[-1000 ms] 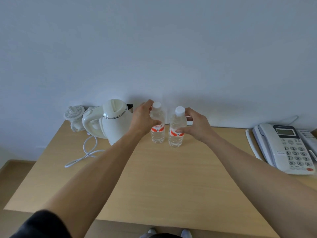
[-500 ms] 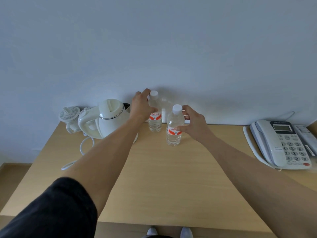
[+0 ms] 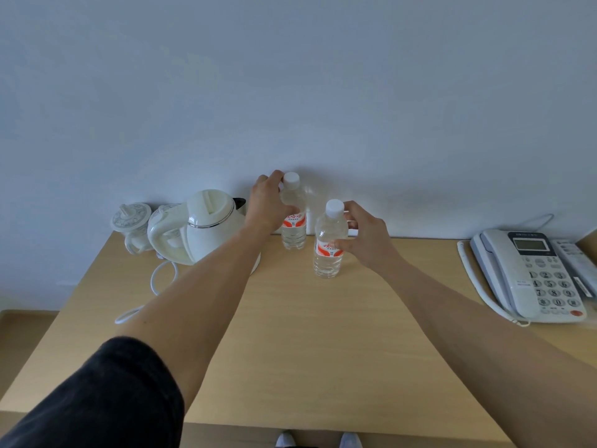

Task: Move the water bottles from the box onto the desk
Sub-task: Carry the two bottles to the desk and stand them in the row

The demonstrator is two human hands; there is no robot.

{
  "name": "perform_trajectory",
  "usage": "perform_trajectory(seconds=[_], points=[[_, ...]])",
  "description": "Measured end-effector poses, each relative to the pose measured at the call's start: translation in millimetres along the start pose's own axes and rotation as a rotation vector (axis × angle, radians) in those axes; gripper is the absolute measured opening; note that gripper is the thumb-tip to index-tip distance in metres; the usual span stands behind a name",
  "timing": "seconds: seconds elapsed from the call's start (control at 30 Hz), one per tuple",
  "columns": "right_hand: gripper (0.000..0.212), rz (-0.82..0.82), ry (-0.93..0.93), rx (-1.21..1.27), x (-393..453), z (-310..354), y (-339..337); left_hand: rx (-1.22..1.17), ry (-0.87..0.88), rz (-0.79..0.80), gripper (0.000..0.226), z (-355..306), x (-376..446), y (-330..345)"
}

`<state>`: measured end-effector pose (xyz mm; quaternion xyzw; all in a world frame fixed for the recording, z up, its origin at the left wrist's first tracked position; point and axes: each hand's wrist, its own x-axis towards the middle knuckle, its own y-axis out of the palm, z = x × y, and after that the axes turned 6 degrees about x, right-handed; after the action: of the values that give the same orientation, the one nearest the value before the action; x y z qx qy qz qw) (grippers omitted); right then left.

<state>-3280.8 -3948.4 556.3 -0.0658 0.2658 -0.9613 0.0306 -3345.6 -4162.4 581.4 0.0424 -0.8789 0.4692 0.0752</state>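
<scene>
Head view, looking down over both outstretched arms. The left hand [image 3: 266, 206] is wrapped around the far water bottle [image 3: 293, 221], fingers [image 3: 273, 179] curled over its shoulder just under the white cap, thumb across the front above the red-and-white label. That bottle stands upright on the tabletop [image 3: 290, 334], right back by the white wall [image 3: 290, 76]. The right hand [image 3: 366, 239] grips the near water bottle [image 3: 329, 240], fingers behind the neck and thumb pressed on the label; this one is upright too, its base on the wood, a little closer to the camera and just to the right of the first. The two bottles stand near each other, with a slim gap between them.

To the left, a white electric kettle [image 3: 206, 226] sits just beside the left wrist, its white cord [image 3: 155, 279] looping over the desk edge. A lidded white cup [image 3: 130, 224] stands behind the kettle's handle. Well apart on the right edge lies a grey desk telephone [image 3: 529, 273] with its handset in the cradle. A dark sleeve [image 3: 106, 396] covers the left upper arm, and two shoe tips [image 3: 318, 441] peek out below the tabletop's near edge.
</scene>
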Motion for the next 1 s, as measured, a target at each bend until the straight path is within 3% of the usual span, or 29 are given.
perform_trajectory(seconds=[0.13, 0.47, 1.0], points=[[0.060, -0.030, 0.018, -0.008, 7, 2, 3, 0.026, 0.011, 0.019, 0.072, 2, 0, -6], [0.060, -0.128, 0.019, -0.144, 48, 8, 16, 0.094, -0.057, 0.044, 0.046, 4, -2, -10], [0.052, -0.199, -0.034, -0.134, 56, 9, 27, -0.013, -0.074, 0.081, 0.044, 10, 4, -10]])
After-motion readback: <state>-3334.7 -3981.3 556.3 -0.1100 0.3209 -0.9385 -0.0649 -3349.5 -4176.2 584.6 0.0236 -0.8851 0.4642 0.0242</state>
